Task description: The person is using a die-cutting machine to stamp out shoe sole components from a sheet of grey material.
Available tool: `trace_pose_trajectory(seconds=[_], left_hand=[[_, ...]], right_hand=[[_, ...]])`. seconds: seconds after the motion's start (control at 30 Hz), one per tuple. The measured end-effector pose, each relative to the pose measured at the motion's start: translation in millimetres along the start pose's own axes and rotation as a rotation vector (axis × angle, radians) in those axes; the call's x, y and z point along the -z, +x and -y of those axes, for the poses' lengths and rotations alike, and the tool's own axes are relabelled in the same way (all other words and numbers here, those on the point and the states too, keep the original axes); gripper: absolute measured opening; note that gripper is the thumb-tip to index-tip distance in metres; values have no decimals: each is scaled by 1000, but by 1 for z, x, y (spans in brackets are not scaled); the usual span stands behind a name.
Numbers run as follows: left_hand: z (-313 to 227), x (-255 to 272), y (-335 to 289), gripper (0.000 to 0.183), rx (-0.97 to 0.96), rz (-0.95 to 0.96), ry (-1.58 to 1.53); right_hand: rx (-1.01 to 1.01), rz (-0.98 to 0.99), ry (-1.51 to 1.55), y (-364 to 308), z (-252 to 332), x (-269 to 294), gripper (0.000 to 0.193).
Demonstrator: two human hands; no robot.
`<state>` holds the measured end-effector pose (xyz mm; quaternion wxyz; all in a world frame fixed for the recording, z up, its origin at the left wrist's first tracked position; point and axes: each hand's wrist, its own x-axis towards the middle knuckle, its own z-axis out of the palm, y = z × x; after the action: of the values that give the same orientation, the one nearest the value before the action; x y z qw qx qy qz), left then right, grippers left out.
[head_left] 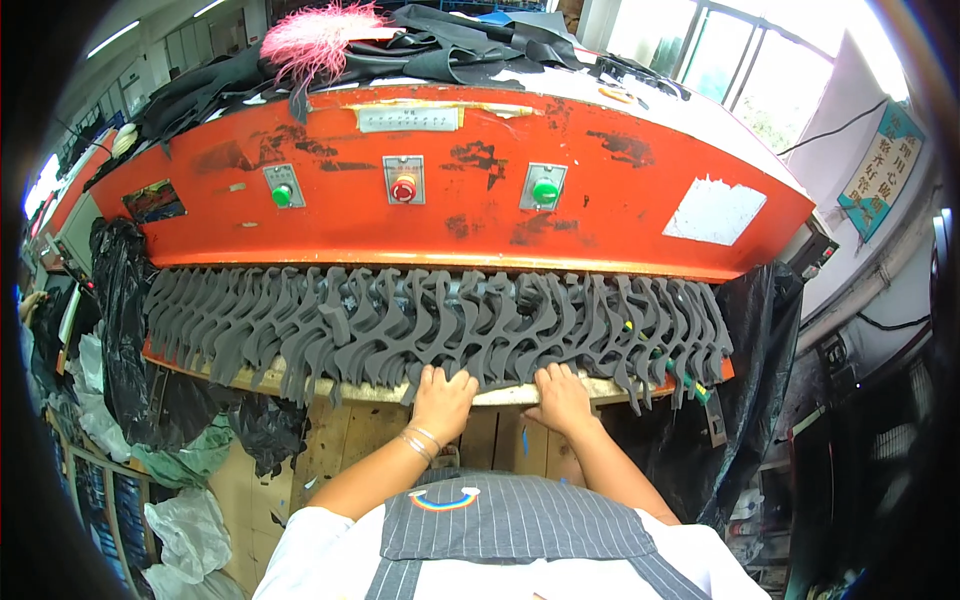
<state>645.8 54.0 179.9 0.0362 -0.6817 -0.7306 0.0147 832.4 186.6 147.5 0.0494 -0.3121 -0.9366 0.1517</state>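
Material: dark grey foam sheet (pixel 430 325), die-cut into a dense row of curved, wavy strips.
Extent: spans nearly the full width of the worktop (pixel 370 392), under the orange press head (pixel 450 215).
Pose: lies flat; strip ends overhang the front edge, some drooping at the far left and far right.
Contact: left hand (pixel 441 398) and right hand (pixel 562 396) rest palm-down on the front edge of the sheet, near its centre, close together.
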Motion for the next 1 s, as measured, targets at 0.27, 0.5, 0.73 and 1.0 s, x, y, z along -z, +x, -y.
trace_pose_trajectory(seconds=[0.27,0.5,0.73,1.0], left_hand=[[-14,-16,-8,49,112,38,97],[-21,-11,-18,42,137,13,61],[11,96,-34,47,-74,771,-621],[-39,34,73,23,62,-248,-707]], right_hand=[[-104,30,-30,-5,9,-8,65],[-112,37,-41,-14,12,-19,61],[69,237,45,-68,27,11,55],[76,-95,370,37,-26,70,26]])
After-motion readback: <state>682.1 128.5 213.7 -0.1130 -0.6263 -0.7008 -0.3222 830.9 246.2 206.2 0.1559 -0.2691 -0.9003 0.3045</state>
